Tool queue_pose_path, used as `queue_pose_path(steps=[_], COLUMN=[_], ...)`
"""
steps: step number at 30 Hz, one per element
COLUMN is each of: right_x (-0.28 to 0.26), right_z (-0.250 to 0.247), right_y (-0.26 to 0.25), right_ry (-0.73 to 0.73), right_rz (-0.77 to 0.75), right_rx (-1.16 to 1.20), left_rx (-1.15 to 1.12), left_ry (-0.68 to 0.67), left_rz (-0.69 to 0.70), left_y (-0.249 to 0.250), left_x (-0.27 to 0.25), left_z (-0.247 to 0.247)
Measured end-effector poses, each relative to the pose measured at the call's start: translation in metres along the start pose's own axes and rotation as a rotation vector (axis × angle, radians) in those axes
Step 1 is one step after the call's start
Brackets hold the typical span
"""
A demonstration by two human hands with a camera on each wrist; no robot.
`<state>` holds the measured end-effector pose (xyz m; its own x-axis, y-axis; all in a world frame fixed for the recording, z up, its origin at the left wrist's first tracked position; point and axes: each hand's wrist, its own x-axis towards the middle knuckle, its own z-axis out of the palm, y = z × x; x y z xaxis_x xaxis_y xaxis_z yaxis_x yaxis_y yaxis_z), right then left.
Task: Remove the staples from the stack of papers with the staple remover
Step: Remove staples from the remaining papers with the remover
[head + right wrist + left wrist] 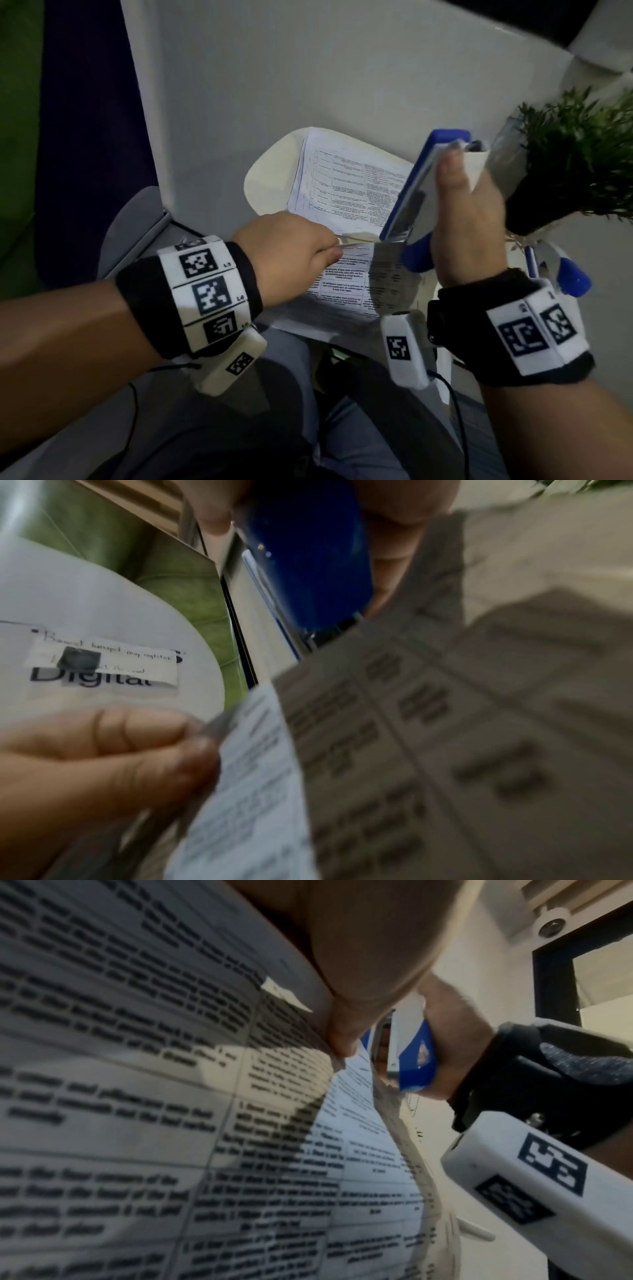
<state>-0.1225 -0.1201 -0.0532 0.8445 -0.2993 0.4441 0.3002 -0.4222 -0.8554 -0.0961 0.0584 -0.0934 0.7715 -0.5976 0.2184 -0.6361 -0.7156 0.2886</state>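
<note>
A blue and white staple remover [416, 192] is being gripped in the right hand [479, 219], with the thumb laid along its white face and the other fingers wrapped behind it; its blue lower end is being held just above the stack of papers [346, 185]. The same tool [407, 1056] is being seen from the left wrist, close beside the left thumb. The top sheets of the stack are being pinched at their edge by the left hand [287, 253], fingers curled and thumb pressed against them, so that the printed pages [143, 1096] are being lifted and bent over just ahead of that hand's knuckles. From the right wrist the pinch is being shown again: the left hand's fingers [113, 739] are closed on the sheet's edge [253, 764], below and to the left of the blue body [308, 569] (the picture is badly blurred). A potted green plant [579, 150] is standing just beyond the right hand. No staple can be made out.
</note>
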Motion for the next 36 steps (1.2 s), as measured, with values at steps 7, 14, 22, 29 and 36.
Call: queue_pose_path(steps=[7,14,22,29,36], right_x=[-0.002,-0.005,0.005,-0.032,-0.033], right_z=[0.009,0.011,-0.016,-0.008,-0.015], right_y=[0.021,0.023,0.014,0.041,0.058], right_ry=[0.024,0.020,0.440,0.236,0.363], right_rz=[-0.042,-0.047,0.051,0.125,0.290], right_rx=[-0.041,-0.002,0.436,0.065,0.148], left_rx=[0.017,-0.003,-0.063,-0.109,0.066], left_ry=[0.054,0.049,0.073,0.111,0.178], left_rz=[0.079,0.111,-0.071,-0.024,0.375], left_y=[0.005,0.007,-0.012,-0.017,-0.003], left_x=[-0.006,-0.007,0.003,0.000,-0.009], left_z=[0.001,0.002,-0.002,0.003,0.022])
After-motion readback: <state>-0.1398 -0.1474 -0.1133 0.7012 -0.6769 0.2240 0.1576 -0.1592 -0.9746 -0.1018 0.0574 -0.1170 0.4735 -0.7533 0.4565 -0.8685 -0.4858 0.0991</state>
